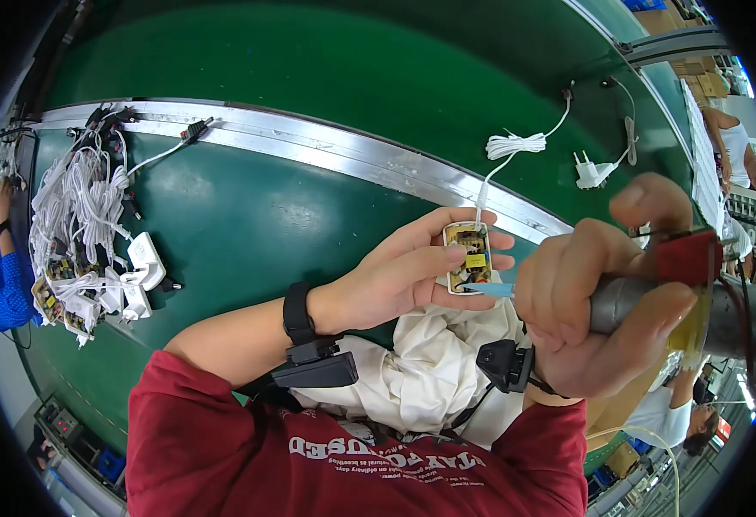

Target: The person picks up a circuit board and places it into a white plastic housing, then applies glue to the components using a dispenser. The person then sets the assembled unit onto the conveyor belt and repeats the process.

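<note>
My left hand (391, 274) holds an opened white power adapter (474, 261), thumb on top and fingers behind it. Its circuit board faces up, with a yellow transformer on it, and a white cable (500, 165) runs away from its far end. Wrapped in my right hand (572, 302) is a grey cylindrical tool (617, 303) with a light-blue tapered nozzle (492, 290). The nozzle's tip is at the near end of the adapter; whether it touches cannot be told. A red part (687, 258) sits by my right fingers, somewhat blurred.
A tangled pile of white cables (89, 202) and adapters (145, 263) lies on the left. A metal rail (309, 151) crosses the green bench. Beyond it lies a white plug adapter (593, 171). White cloth (434, 358) covers my lap. Other people work at both sides.
</note>
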`<move>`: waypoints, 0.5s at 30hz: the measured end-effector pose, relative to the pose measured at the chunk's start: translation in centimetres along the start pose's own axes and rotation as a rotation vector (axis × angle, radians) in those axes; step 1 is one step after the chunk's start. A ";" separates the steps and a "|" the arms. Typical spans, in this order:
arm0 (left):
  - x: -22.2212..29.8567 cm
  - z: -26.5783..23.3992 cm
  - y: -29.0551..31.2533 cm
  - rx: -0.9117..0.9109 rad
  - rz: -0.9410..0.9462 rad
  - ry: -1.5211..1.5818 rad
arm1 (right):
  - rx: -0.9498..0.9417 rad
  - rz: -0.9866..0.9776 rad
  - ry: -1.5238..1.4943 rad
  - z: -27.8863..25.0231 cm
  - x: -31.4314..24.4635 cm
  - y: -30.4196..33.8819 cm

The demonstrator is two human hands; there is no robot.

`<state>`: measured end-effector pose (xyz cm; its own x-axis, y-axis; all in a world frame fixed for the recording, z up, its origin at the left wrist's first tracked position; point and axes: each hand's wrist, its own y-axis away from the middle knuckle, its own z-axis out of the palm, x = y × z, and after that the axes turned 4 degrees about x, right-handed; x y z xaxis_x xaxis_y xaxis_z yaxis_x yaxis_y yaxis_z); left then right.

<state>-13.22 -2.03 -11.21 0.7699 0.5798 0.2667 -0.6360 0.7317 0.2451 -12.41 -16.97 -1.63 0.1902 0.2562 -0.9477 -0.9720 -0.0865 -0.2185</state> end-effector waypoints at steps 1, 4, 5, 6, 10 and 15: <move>-0.1 0.0 -0.1 0.002 0.001 -0.002 | 0.011 -0.002 0.007 -0.1 -0.1 -0.1; -0.1 -0.4 -0.2 0.031 0.049 -0.078 | 0.015 -0.017 -0.017 0.1 0.2 -0.3; -0.1 -0.7 -0.5 0.040 0.084 -0.134 | 0.008 -0.022 -0.034 0.2 0.2 -0.4; 0.0 -0.7 -0.8 0.052 0.123 -0.191 | -0.003 -0.026 -0.054 0.2 0.3 -0.4; 2.5 0.9 -5.8 0.101 0.380 -0.776 | 0.186 0.088 -0.076 0.9 -0.7 -0.3; 5.8 0.9 -11.1 0.721 0.669 -2.311 | 0.133 0.075 -0.151 2.0 -0.1 -0.8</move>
<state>-1.72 -7.15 -11.59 -0.3398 -0.8602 0.3802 -0.9335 0.2593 -0.2476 -11.94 -15.00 -0.89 0.1033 0.3960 -0.9124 -0.9942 0.0147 -0.1061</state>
